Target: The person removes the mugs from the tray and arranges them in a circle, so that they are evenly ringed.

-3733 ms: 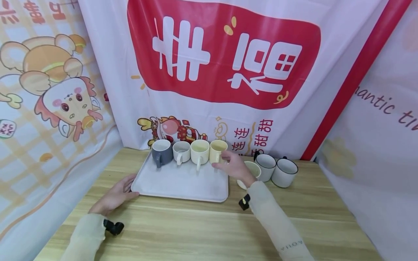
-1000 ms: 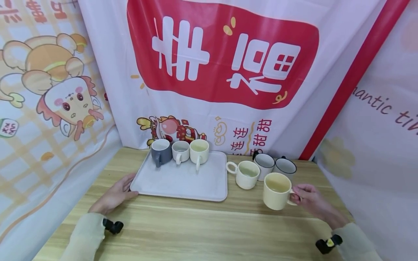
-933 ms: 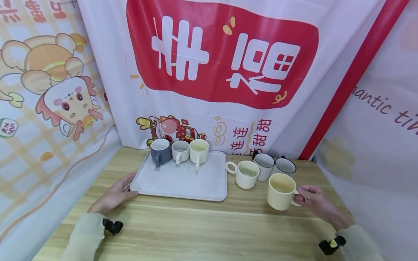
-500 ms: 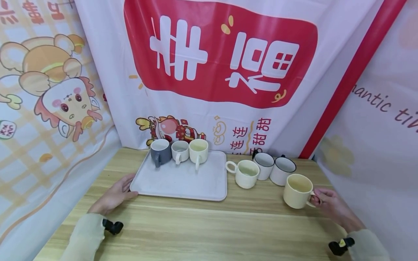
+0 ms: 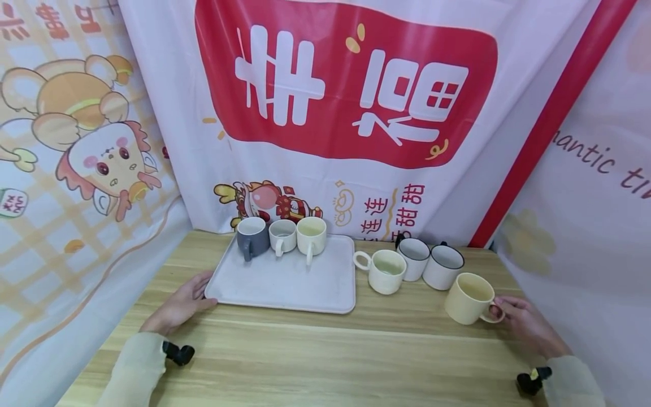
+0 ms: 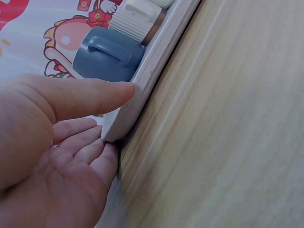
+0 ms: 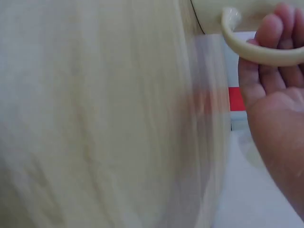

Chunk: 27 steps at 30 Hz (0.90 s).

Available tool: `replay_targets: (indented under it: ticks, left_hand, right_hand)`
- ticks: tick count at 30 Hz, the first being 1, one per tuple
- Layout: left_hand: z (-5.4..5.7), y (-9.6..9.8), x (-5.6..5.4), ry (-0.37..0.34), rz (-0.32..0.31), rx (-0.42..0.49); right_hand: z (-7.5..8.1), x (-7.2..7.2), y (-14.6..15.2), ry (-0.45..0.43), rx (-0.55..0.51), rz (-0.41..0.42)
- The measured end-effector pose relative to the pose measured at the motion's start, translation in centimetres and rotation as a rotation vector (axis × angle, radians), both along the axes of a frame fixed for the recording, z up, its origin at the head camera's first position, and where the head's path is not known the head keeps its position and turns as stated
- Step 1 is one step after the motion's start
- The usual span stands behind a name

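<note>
In the head view, my right hand [image 5: 526, 322] is at the handle of a pale yellow mug [image 5: 468, 299] at the right of the table. The right wrist view shows my fingers [image 7: 268, 33] hooked through the looped handle [image 7: 266, 54]. My left hand [image 5: 180, 305] rests at the left front corner of a light grey tray [image 5: 280, 282], fingers extended. In the left wrist view its thumb [image 6: 95, 97] lies along the rim and the other fingers reach around the corner. A dark grey mug [image 5: 252, 237], a small white cup [image 5: 282, 234] and a cream mug [image 5: 311, 237] stand along the tray's back.
Right of the tray stands a cream cup [image 5: 386, 274] with a ring handle turned left. Behind it are two white mugs with black rims, one [image 5: 414, 263] beside the other [image 5: 442, 271]. A printed cloth [image 5: 346, 198] hangs behind the wooden table [image 5: 305, 362].
My right hand has taken the yellow mug off the tray's right end and carried it right, in front of the black-rimmed mugs. Lately its handle turned slightly toward me. The left hand stayed put.
</note>
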<state>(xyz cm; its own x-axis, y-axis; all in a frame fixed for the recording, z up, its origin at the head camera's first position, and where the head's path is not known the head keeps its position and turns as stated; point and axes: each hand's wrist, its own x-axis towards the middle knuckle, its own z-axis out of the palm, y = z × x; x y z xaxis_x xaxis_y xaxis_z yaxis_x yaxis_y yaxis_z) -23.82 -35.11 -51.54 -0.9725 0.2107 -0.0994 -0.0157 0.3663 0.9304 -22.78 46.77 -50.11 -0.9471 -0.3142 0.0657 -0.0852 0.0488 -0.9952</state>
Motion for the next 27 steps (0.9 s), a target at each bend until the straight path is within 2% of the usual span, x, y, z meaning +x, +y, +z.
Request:
replay_targets:
  ticks: [3,5,8,11,22,27]
  left_hand:
    - [-0.1,0.1,0.0,0.0,0.001,0.001]
    - [-0.1,0.1,-0.1,0.0,-0.001,0.0]
    - [-0.1,0.0,-0.1,-0.002,-0.002,-0.005]
    - [-0.1,0.0,-0.1,-0.01,-0.005,-0.008]
    - [-0.2,0.0,0.0,-0.016,0.005,-0.001]
    - [-0.4,0.0,-0.2,-0.001,-0.004,0.002]
  right_hand:
    - [0.3,-0.2,0.1,0.047,0.252,-0.22]
    - [0.5,-0.4,0.1,0.088,0.415,-0.328]
    - [0.6,-0.7,0.1,0.104,0.522,-0.402]
    - [0.5,-0.8,0.0,0.098,0.56,-0.419]
    - [0.4,-1.7,-0.9,0.14,0.569,-0.503]
    - [1.5,-1.4,-1.2,0.219,0.59,-0.562]
